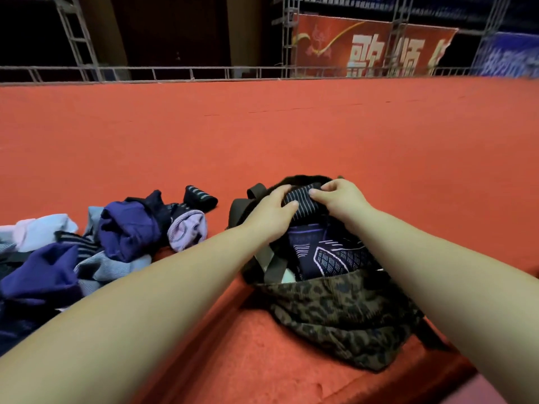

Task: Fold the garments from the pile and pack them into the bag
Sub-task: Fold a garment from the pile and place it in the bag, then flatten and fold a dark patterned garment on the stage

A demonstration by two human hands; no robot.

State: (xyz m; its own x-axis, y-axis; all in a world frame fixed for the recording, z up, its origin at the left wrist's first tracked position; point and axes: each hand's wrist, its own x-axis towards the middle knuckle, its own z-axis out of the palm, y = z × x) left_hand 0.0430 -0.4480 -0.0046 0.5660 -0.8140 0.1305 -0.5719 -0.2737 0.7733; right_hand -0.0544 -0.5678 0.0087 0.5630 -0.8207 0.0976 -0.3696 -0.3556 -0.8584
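Note:
A leopard-print bag (344, 313) with dark straps lies open on the red carpet, right of centre. Inside it lies a folded dark garment with a white line pattern (323, 255). At the far side of the bag's mouth, my left hand (271, 211) and my right hand (341, 199) both grip a folded dark striped garment (303, 201), fingers curled over its edges. A loose pile of garments (87, 243) in navy, pale blue, lilac and stripes lies to the left of the bag.
A small rolled dark striped piece (201, 198) lies apart at the pile's far edge. The red carpet (262, 135) stretches far ahead to a metal truss rail (175, 74). A red banner (364, 48) hangs behind the rail.

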